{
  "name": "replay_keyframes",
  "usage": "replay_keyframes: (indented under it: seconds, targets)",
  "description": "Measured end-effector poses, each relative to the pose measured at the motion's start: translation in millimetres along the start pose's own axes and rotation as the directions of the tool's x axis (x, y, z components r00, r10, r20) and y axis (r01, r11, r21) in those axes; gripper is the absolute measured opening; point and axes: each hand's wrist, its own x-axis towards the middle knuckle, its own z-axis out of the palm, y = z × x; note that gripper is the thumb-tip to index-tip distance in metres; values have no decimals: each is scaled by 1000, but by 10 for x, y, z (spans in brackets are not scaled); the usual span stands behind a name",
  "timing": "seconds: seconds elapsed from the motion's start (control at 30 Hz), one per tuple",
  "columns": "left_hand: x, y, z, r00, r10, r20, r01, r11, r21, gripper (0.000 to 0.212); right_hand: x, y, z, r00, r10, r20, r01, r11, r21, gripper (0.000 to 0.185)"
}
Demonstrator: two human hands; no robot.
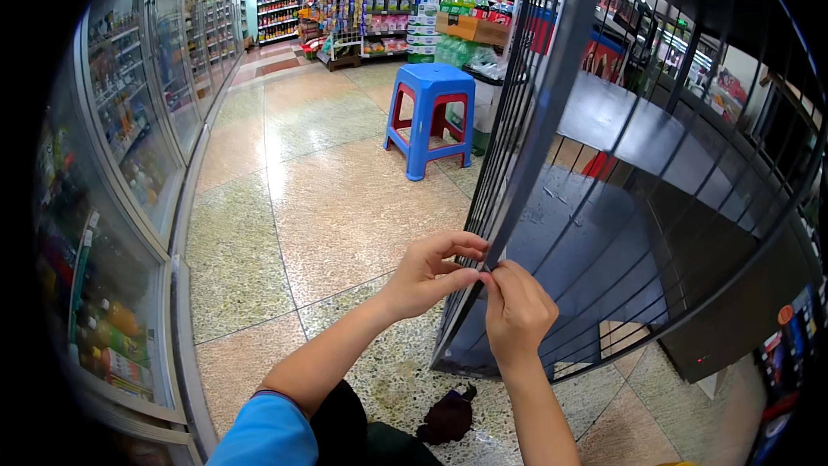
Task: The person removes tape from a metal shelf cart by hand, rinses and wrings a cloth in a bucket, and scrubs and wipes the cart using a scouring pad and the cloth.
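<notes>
My left hand (427,275) and my right hand (522,314) meet at the front corner post (540,142) of a dark metal wire rack. The right thumb and index finger pinch a small dark piece (486,267) at the post, too small to name. My left thumb tip reaches that same spot. The left fingers curve to the post with a gap above the thumb; whether they grip anything is hidden. Inside the rack lies a dark grey shelf panel (582,239). A crumpled dark cloth (447,415) lies on the floor below my hands.
Glass-door refrigerators (123,110) with drinks line the left side. A blue plastic stool (435,113) stands on the tiled floor (349,207) ahead. Behind it are bottles in a cardboard box (472,27) and a snack display (339,3). A dark counter (705,310) is at right.
</notes>
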Motion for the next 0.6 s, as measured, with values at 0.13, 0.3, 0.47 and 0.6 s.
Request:
replay_keyframes:
  seconds: [0.13,0.3,0.47,0.6]
  targets:
    - [73,-109,-90,997,5,79,2,996,-90,32,7,-57,15,998,9,55,-5,997,-79,11]
    - [71,-293,-71,981,188,35,-184,977,-107,23,-17,-120,28,991,97,88,-86,988,-127,13]
    - [118,-384,-27,915,403,-31,-399,914,76,15,-36,-78,25,989,120,81,-113,990,-83,13]
    - [151,-450,23,860,503,-87,-490,861,133,18,-36,-104,51,986,159,50,-156,986,-63,14]
